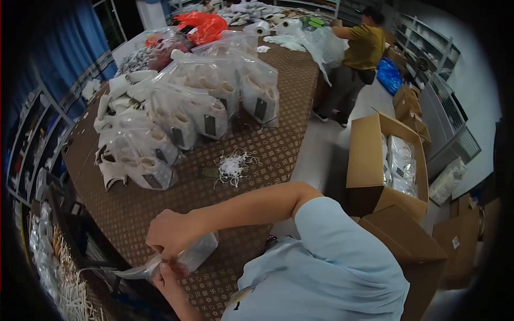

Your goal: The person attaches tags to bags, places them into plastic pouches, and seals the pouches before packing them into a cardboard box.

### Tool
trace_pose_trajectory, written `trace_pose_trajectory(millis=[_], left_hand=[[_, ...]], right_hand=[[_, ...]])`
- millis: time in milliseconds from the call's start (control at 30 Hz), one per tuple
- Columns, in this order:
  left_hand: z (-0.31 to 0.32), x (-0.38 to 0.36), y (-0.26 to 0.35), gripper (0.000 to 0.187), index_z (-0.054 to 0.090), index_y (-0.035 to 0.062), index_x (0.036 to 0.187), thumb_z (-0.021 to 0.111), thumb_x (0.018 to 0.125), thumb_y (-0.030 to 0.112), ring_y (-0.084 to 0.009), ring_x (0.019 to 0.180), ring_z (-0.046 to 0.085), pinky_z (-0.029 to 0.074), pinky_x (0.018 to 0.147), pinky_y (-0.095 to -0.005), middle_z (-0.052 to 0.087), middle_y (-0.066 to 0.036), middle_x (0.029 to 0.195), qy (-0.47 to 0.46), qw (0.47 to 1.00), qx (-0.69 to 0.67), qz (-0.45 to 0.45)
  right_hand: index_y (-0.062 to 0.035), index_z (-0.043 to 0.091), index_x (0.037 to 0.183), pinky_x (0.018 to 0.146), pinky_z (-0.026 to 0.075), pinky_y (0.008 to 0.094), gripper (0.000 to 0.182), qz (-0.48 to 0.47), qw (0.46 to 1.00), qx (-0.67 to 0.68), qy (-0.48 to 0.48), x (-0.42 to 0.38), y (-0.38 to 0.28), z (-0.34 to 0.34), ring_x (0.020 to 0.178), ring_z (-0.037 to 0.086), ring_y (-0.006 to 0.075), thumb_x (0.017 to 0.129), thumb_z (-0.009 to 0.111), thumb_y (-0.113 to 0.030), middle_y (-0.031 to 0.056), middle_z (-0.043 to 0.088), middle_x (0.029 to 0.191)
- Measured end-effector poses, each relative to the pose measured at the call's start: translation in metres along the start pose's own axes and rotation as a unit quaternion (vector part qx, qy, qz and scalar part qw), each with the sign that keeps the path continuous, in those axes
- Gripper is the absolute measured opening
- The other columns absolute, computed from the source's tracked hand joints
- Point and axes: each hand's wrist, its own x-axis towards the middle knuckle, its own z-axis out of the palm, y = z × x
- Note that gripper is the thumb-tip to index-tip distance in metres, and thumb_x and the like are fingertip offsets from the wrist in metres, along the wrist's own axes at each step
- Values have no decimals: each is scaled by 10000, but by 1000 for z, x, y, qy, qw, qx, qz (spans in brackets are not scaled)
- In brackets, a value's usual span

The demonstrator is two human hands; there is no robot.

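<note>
My right hand (174, 231) is closed in a fist-like grip on a clear plastic bag (202, 253) at the near edge of the table. Just below it, my left hand (170, 275) is also closed on the same bag, its fingers pinched on the plastic. A twisted strip of the film trails out to the left of both hands. My forearm partly covers the bag, and what lies inside it cannot be made out. Beyond my hands sit several clear bags (155, 174) holding pale shoe-like items with dark tags.
A tangle of white strings (233, 167) and a dark green tag (210, 172) lie on the brown patterned table (284, 144). Open cardboard boxes (367, 155) stand to the right. Another person (364, 48) works at the far side. Shelves (40, 139) line the left.
</note>
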Motion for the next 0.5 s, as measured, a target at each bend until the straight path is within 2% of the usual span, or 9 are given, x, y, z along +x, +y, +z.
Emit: trace_pose_trajectory(millis=[33,100,233,367,400,467,500], left_hand=[[6,2,-1,355,601,-39,875,561,886,314,-215,586,605,466,517,-309,632,-137,714,15,1000,2,-1],[15,6,0,359,585,-12,805,548,900,333,-159,531,582,437,470,-265,625,-110,665,42,993,-114,4],[22,1,4,328,591,-17,819,537,900,296,-172,543,589,452,486,-267,631,-114,678,90,990,-110,-21],[19,-5,11,263,622,-29,889,503,871,204,-183,622,629,470,522,-275,658,-132,752,52,995,-85,-19],[22,-7,13,277,628,-29,900,500,872,215,-181,656,636,477,543,-273,662,-126,767,55,996,-75,-17],[29,-9,21,303,639,-25,915,496,880,240,-178,711,645,488,581,-270,668,-114,791,69,994,-74,-30],[30,-6,25,316,643,-21,919,495,886,255,-177,733,646,492,598,-269,671,-108,800,66,994,-84,-37]], right_hand=[[-108,693,689,562,473,386,228,-13,1000,4,-8,-1,4,3,713,636,249,608,714,-320,46,656,706],[-66,643,719,587,462,385,283,-36,998,47,-32,-4,10,3,713,620,264,593,696,-313,78,639,716],[-72,636,735,605,462,391,286,-42,996,66,-53,-9,8,-3,726,620,262,598,701,-315,70,635,713],[-82,638,769,642,467,398,259,-60,991,118,-15,-12,13,-7,750,617,287,698,653,-331,85,636,738],[-85,644,793,647,471,395,255,-44,992,115,-20,-12,13,-7,749,618,300,743,619,-334,104,637,749],[-64,646,810,626,472,371,241,-68,987,139,-30,-3,25,0,737,619,311,758,618,-297,118,645,773],[-32,641,808,596,465,331,221,-60,986,152,-37,0,26,-3,680,625,250,757,638,-247,116,641,733]])
